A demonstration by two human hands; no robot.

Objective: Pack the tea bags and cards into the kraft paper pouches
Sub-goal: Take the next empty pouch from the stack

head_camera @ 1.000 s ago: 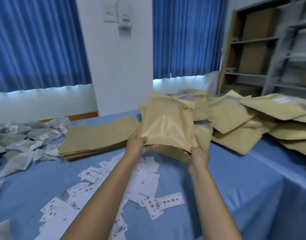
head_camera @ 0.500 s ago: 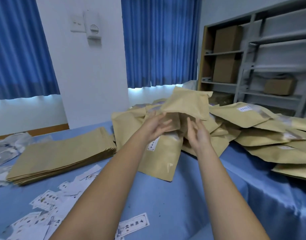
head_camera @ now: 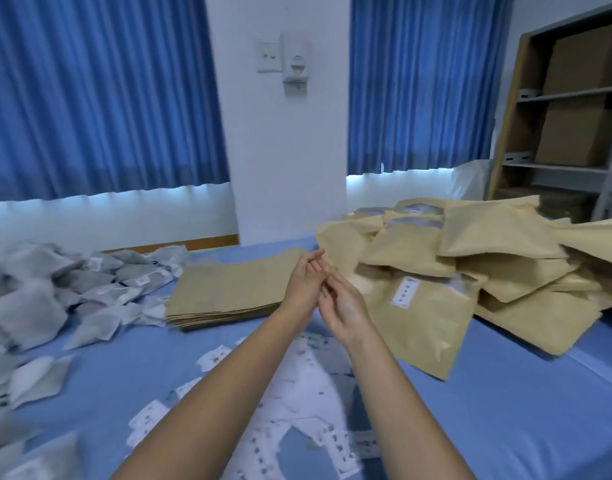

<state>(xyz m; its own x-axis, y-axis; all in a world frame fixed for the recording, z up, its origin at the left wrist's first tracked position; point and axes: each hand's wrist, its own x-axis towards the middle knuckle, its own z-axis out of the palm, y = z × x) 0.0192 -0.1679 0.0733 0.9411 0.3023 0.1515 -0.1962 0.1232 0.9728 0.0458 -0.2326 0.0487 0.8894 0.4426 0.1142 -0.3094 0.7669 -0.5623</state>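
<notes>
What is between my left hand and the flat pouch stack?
Nothing visible. The left hand is open and holds nothing, and in this view it overlaps the right end of the stack. The right hand is on the side away from the stack.

- Tea bags (head_camera: 38,306), left of frame: heap cut off by the left edge, the lower-left ones blurred, tag print too small to read.
- Cards (head_camera: 297,393), bottom centre: several covered by both forearms, print illegible.
- Flat pouch stack (head_camera: 228,289), centre: right end hidden behind the left hand (head_camera: 302,287).
- Right hand (head_camera: 346,306): fingertips overlap the left hand's, contact cannot be told.
- Filled pouches (head_camera: 498,237), right: pile runs off the right edge, lower ones buried, front label (head_camera: 405,292) unreadable.
- Shelf unit (head_camera: 526,133), upper right: cut by the frame edges.
</notes>
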